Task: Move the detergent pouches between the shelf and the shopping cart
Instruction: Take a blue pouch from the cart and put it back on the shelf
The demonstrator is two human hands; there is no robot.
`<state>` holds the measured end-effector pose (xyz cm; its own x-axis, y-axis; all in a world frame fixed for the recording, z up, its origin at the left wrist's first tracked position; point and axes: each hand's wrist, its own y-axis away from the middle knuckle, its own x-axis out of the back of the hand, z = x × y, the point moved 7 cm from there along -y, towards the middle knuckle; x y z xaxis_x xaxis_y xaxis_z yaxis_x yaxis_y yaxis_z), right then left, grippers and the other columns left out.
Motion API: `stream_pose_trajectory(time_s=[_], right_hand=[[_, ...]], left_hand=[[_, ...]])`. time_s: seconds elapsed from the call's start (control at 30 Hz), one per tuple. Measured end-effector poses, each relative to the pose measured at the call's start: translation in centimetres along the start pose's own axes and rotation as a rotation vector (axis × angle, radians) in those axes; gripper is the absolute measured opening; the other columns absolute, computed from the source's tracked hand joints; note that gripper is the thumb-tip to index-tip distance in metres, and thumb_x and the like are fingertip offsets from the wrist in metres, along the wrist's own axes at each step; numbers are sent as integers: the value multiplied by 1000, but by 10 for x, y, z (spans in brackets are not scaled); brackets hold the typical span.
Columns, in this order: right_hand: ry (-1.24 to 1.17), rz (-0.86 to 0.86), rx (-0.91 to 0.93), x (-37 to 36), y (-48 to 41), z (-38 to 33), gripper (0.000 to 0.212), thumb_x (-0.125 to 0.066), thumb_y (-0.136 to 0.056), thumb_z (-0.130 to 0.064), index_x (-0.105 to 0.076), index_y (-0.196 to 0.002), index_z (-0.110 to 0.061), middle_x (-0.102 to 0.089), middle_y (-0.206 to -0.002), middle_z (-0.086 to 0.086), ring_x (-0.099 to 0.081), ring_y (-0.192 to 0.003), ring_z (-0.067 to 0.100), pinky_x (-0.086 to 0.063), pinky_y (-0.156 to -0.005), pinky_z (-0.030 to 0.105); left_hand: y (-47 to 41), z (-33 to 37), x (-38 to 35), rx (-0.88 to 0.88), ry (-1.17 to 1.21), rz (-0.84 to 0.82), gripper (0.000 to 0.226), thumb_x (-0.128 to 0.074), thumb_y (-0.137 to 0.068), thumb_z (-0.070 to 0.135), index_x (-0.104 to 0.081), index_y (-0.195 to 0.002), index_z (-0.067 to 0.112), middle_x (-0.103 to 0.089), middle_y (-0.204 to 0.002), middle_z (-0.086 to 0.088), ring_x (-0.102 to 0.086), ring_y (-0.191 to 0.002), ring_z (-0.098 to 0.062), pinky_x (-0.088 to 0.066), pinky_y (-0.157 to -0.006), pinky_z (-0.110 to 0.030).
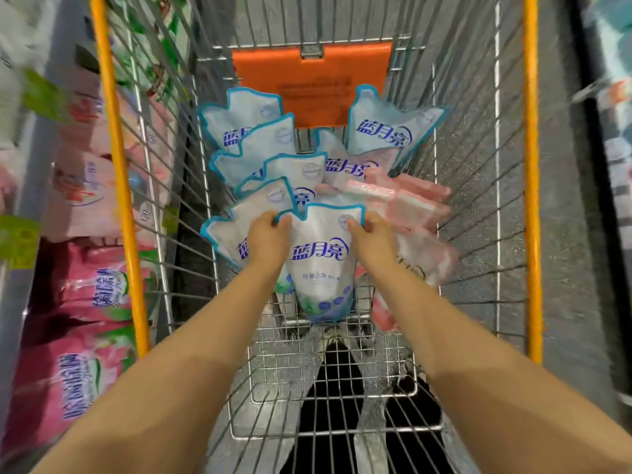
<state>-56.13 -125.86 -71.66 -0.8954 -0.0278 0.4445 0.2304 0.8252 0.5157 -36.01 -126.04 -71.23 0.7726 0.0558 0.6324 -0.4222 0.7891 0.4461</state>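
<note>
Head view. Left hand [270, 234] and right hand [372, 234] each pinch an upper corner of one blue-edged pouch [321, 268], fingers curled over its top edge. The pouch hangs upright inside the shopping cart [116, 165], near end; whether its base touches the wire floor I cannot tell. Other blue pouches [246, 121] are stacked overlapping beyond it. Pink pouches [410, 200] lie to its right. Orange panel [314, 83] at the far end. Shelf [85, 285] with pink packs just beside the cart's left side.
</note>
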Motion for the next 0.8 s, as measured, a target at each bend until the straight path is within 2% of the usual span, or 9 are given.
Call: stream_pose_trajectory(time_s=[0.13,0.23,0.33,0.4,0.47,0.5,0.6,0.73,0.8], right_hand=[[-44,8,-42,7,20,9,19,-64,-85,-29,-59,-81,-11,-64,-84,7,-59,-80,23,-45,-71,35],[-116,-16,-41,8,41,19,19,-67,-84,-24,-61,-78,-7,-62,-75,8,-56,-72,21,-45,-68,35],[-143,-26,-40,15,68,33,22,-69,-79,-27,-61,-76,-6,-67,-86,20,-61,-77,32,-50,-76,47],[-155,-53,-27,20,92,40,15,-70,-80,-23,-64,-77,-10,-68,-88,20,-62,-77,27,-52,-72,40],[-128,-36,26,29,118,41,16,-68,-82,-26,-63,-79,-11,-65,-84,18,-55,-70,22,-43,-61,27],[-102,-15,63,35,129,41,18,-66,-83,-29,-62,-79,-12,-64,-83,16,-54,-70,22,-39,-59,26],[-138,11,131,55,165,17,18,-62,-88,-26,-53,-72,-24,-58,-72,0,-50,-63,19,-41,-58,29],[-168,34,423,99,231,-49,15,-61,-89,-24,-56,-80,-12,-55,-67,-3,-46,-60,4,-38,-57,14],[-202,59,582,129,278,-83,10,-61,-89,-20,-58,-83,-12,-48,-64,-10,-42,-59,3,-36,-57,19]], left_hand=[[16,-14,9,31,153,-22,33,-57,-88,21,-38,-61,17,-40,-61,0,-36,-64,-18,-30,-60,-31],[39,-24,21,46,172,-26,29,-58,-88,20,-44,-63,16,-40,-58,1,-37,-61,-18,-29,-56,-30],[68,-35,33,36,131,17,26,-58,-87,18,-46,-64,13,-41,-60,0,-41,-67,-20,-27,-57,-30],[94,-41,37,26,206,29,24,-57,-88,14,-48,-66,12,-45,-62,1,-41,-69,-18,-30,-56,-26],[121,-41,43,-10,265,45,13,-56,-89,12,-56,-79,4,-53,-69,-1,-45,-72,-17,-33,-55,-19],[135,-38,50,-44,254,73,13,-56,-89,12,-57,-84,0,-55,-72,-3,-46,-74,-17,-32,-53,-18],[176,-18,81,-142,238,180,15,-55,-91,15,-60,-89,1,-53,-73,-3,-45,-73,-18,-30,-52,-23],[246,21,144,-341,333,300,10,-55,-91,14,-56,-83,8,-52,-70,0,-47,-66,-14,-34,-59,-19],[290,39,181,-443,366,379,9,-55,-91,16,-56,-85,10,-53,-70,-1,-47,-65,-13,-34,-63,-27]])
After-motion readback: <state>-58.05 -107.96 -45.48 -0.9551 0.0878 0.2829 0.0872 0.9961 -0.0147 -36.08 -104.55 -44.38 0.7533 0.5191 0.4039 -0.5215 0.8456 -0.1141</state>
